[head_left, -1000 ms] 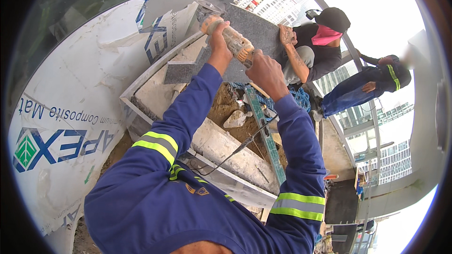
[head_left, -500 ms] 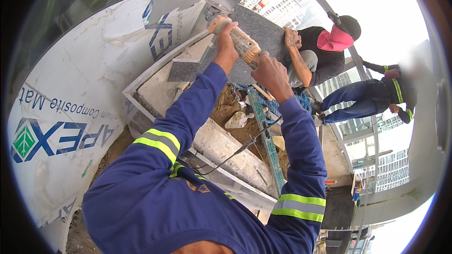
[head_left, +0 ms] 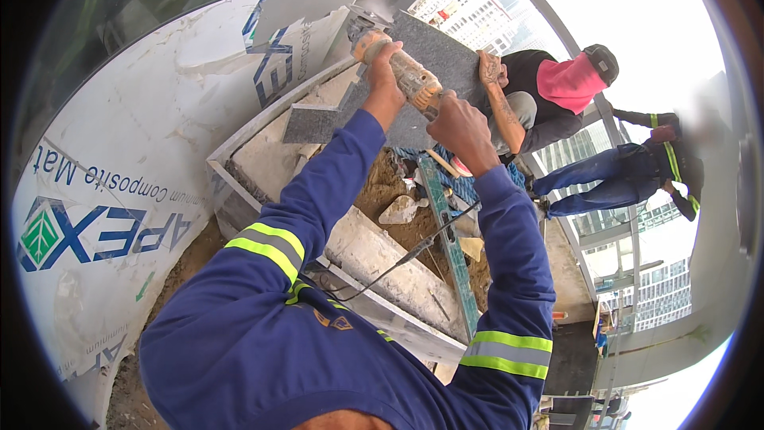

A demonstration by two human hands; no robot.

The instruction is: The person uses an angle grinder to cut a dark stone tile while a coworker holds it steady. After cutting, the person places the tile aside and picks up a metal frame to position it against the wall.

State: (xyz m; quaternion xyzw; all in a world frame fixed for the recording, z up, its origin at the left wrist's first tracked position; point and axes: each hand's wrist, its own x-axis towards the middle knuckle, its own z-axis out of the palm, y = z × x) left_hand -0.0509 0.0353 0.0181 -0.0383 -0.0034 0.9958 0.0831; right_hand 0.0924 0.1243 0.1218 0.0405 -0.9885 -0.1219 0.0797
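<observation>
An angle grinder point(head_left: 414, 82) with a dusty orange-tan body is held out ahead in both my hands. My left hand point(head_left: 385, 72) wraps round its front part, close to the head. Behind it, my right hand point(head_left: 462, 126) grips the rear end, where the black cord point(head_left: 414, 253) leads away. The grinder's head is at the far left edge of a dark grey stone slab point(head_left: 446, 49); blur and dust hide whether its disc touches the stone. A co-worker's hand point(head_left: 492, 71) rests on the slab's right side.
The co-worker point(head_left: 545, 84), with a pink face cloth, crouches beyond the slab. Another person point(head_left: 621, 171) stands further right. Below lies a concrete-edged trough point(head_left: 358, 247) with soil, rubble and a long green level point(head_left: 450, 239). White printed sheeting point(head_left: 119, 167) lines the left.
The co-worker's head has turned and shifted to the right. My hands and the grinder have barely moved, staying at the slab's edge.
</observation>
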